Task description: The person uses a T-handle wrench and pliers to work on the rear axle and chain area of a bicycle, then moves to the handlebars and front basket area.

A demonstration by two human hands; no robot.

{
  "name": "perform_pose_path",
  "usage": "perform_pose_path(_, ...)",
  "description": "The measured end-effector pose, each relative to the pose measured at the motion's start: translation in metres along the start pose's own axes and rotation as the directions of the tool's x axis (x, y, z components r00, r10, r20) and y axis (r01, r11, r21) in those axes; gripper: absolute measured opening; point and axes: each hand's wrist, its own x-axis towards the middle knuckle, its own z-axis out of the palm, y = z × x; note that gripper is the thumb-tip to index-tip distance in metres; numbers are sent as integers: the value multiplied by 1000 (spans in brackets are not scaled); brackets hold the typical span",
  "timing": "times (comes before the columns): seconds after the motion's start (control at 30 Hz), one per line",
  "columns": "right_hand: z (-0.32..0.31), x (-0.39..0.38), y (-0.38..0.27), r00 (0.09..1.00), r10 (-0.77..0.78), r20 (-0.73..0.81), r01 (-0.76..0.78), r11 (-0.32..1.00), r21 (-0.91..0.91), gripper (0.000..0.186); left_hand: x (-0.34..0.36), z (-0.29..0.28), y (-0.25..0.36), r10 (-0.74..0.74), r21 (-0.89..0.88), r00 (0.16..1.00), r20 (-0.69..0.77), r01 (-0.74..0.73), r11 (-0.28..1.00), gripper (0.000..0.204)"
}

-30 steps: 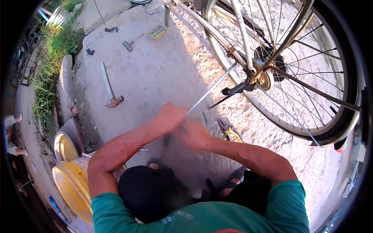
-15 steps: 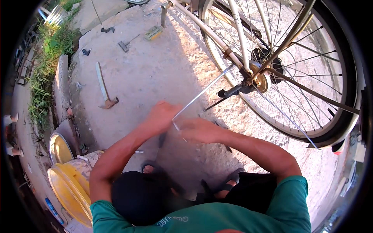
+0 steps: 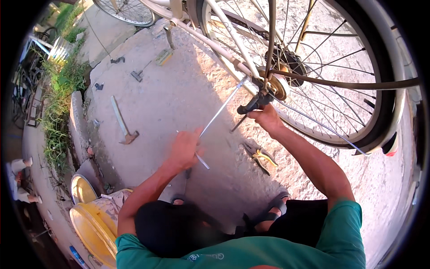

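Note:
My left hand (image 3: pixel 183 150), a little blurred, is closed on the handle of a silver T-handle wrench (image 3: pixel 222 107). Both ends of its crossbar show beside the fist, and its long shaft reaches up to the rear axle of a bicycle. My right hand (image 3: pixel 268 121) grips the underside of a black tubular part (image 3: pixel 251 105) by the hub; its fingertips are partly hidden. The bicycle's rear wheel (image 3: pixel 309 133) stands at the right, with a brass-coloured drum (image 3: pixel 280 87) at its centre. A thin dark rod (image 3: pixel 238 124) sticks out below the black part.
Pliers with yellow-and-black handles (image 3: pixel 260 158) lie below my right forearm. A hammer (image 3: pixel 123 123) and a small dark tool (image 3: pixel 137 75) lie on the concrete at the left. A yellow-rimmed bucket (image 3: pixel 92 228) stands by my left elbow. Another bicycle wheel (image 3: pixel 127 20) is at the far edge.
My right hand has left the wrench's crossbar and moved up and right to the black part at the hub. My left hand stays on the wrench. The view has shifted, uncovering the pliers.

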Motion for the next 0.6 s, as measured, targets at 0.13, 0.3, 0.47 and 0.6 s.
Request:
perform_pose_path(0.13,-15,14,9,970,-212,118,170,941,293,83,1,7,-2,-42,-2,999,8,42,999,67)
perform_pose_path(0.3,-16,19,5,922,-297,248,170,886,431,97,2,-15,15,-92,-174,990,108,110,979,55)
perform_pose_path(0.47,-10,12,-11,915,-281,288,87,836,541,94,-3,-2,-8,-91,73,993,-76,96,993,42)
perform_pose_path(0.6,-16,15,-10,921,-258,291,82,861,501,99,-24,3,-47,-127,72,962,-244,148,986,27)
